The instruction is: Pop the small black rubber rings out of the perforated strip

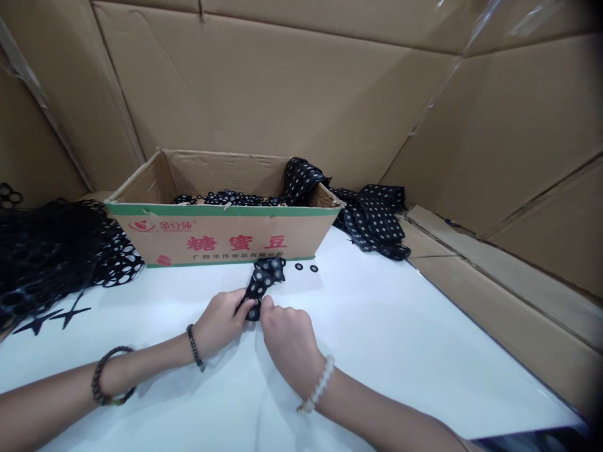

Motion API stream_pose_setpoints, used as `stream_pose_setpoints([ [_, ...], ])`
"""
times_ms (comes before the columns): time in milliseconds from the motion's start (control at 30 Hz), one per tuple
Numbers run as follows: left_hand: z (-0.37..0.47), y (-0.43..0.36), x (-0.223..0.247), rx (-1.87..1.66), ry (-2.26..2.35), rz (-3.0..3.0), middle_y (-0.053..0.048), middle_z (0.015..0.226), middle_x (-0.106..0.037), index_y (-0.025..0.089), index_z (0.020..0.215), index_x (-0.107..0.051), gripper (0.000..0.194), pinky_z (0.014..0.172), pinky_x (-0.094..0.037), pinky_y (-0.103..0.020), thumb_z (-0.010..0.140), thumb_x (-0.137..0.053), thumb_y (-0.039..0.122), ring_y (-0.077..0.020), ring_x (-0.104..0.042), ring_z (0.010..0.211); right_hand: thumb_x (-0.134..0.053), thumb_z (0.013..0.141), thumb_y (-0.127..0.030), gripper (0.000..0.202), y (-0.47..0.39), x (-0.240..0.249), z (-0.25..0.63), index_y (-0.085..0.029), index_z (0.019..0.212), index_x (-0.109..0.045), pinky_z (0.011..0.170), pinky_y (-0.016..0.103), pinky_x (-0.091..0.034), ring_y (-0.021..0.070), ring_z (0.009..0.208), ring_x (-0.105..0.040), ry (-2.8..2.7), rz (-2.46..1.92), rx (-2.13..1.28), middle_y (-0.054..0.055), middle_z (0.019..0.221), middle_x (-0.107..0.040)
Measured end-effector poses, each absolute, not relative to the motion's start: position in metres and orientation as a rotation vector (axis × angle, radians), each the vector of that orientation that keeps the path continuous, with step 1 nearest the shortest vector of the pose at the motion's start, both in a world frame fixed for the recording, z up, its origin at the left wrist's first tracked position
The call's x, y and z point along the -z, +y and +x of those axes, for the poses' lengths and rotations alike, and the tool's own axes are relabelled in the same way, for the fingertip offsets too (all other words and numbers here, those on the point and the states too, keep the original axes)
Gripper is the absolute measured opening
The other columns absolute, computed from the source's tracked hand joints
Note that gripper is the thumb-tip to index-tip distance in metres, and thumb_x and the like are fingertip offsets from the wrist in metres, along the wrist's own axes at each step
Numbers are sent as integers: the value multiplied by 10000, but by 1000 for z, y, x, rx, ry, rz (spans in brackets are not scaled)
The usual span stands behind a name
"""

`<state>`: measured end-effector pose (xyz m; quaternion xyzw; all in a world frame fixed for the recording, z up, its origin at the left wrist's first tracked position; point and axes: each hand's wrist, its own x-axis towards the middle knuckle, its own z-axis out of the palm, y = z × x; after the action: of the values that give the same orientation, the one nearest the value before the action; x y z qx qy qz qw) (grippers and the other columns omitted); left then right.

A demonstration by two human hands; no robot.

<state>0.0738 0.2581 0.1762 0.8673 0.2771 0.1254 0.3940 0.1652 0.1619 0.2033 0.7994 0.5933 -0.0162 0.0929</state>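
Over the white table, my left hand (225, 321) is closed on a black strip of die-cut rings (264, 278), thumb on top. The strip is bent, and its far end points up toward the box. My right hand (288, 336) is curled closed at the strip's near right edge, its thumb and forefinger pressed together. What lies inside those fingers is hidden. Two loose black rings (306, 267) lie flat on the table just beyond the strip. Behind them stands an open cardboard box (235, 233) with many small black rings (230, 198) inside.
Perforated black sheets (372, 216) hang over the box's right corner and pile beside it. A heap of black webbed offcuts (51, 251) covers the table's left side, with star-shaped black scraps (70, 312) in front. Cardboard walls (282, 81) enclose the back and right.
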Motion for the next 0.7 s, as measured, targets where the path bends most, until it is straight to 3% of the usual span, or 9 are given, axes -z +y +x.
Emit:
stream_pose_setpoints([
  [333, 75, 271, -174, -268, 638, 2023, 28, 514, -453, 155, 569, -400, 338, 494, -297, -202, 808, -380, 394, -91, -390, 492, -324, 750, -31, 232, 164, -212, 185, -148, 865, -488, 474, 252, -293, 219, 638, -582, 1778, 2486, 74, 71, 672, -592],
  [467, 77, 272, -176, -217, 621, 1916, 34, 515, -427, 152, 594, -398, 328, 465, -271, -195, 797, -391, 411, -79, -353, 476, -299, 826, -124, 197, 163, -212, 192, -167, 858, -488, 474, 247, -254, 207, 640, -570, 1797, 2504, 144, 67, 697, -590],
  [567, 76, 272, -178, -201, 572, 1862, 39, 509, -405, 153, 597, -390, 327, 459, -262, -192, 797, -391, 411, -72, -335, 469, -255, 884, -244, 258, 164, -212, 199, -179, 829, -498, 472, 248, -219, 196, 637, -553, 1838, 2527, 170, 59, 687, -581],
  [700, 76, 273, -181, -175, 544, 1815, 48, 503, -391, 153, 611, -385, 313, 449, -246, -188, 795, -403, 406, -64, -319, 458, -237, 894, -290, 313, 165, -215, 208, -178, 786, -508, 487, 246, -211, 162, 623, -521, 1900, 2565, 291, 47, 671, -563],
])
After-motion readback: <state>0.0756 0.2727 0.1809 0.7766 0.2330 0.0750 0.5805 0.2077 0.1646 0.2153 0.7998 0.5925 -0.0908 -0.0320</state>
